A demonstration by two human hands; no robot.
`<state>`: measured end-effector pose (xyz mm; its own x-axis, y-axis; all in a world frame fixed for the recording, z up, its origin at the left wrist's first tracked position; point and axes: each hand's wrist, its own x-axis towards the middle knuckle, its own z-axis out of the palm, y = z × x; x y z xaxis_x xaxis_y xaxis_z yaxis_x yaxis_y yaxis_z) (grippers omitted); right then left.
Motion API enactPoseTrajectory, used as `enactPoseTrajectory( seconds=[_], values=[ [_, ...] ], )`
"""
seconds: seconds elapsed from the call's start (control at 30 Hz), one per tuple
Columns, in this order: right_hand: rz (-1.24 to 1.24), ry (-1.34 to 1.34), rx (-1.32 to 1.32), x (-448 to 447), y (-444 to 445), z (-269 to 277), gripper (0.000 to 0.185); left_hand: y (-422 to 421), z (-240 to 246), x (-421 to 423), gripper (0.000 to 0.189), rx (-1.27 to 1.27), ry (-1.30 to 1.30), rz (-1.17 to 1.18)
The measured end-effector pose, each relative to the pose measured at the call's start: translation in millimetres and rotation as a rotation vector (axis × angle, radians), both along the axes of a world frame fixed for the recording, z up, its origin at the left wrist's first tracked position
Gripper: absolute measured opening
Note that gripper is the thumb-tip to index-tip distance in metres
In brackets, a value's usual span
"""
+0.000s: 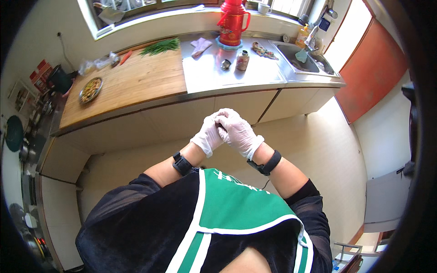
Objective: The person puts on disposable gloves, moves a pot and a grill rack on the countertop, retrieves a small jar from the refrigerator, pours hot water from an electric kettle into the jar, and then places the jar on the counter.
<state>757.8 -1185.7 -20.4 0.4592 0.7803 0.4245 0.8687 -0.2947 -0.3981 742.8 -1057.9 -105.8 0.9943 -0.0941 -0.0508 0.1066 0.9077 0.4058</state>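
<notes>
In front of my apron, my left hand (209,132) and my right hand (239,131) are clasped together in thin white gloves. The fingers of the right overlap those of the left. A dark gap shows between them, and whether anything is held inside is hidden. Both hands are in the air, short of the counter's front edge. Beyond them on the steel countertop (205,76) stands a small labelled jar (242,60), with a small shiny metal object (225,64) to its left. My green apron (242,204) with white trim spreads below the hands.
A wooden board (143,75) bears green stalks (160,47), a carrot (126,58) and a plate of chopped food (91,90). Behind the jar are a red thermos flask (234,25), a lilac cloth (201,47) and a patterned cloth (264,51). A sink (297,56) lies at right.
</notes>
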Motion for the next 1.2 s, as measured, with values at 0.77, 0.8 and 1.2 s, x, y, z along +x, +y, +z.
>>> enactPoseTrajectory(
  seconds=[0.77,0.8,1.2],
  values=[
    [-0.049,0.683,0.529,472.0,6.0,4.5,0.022,23.7,23.5,436.9,0.031,-0.208,0.312,0.109],
    [-0.096,0.773,0.506,485.6,4.2,0.9,0.022,33.3,26.3,440.4,0.034,-0.201,0.275,0.106],
    [0.113,0.813,-0.018,528.2,52.8,-87.8,0.064,77.4,27.3,470.8,0.044,-0.066,0.362,0.528]
  ],
)
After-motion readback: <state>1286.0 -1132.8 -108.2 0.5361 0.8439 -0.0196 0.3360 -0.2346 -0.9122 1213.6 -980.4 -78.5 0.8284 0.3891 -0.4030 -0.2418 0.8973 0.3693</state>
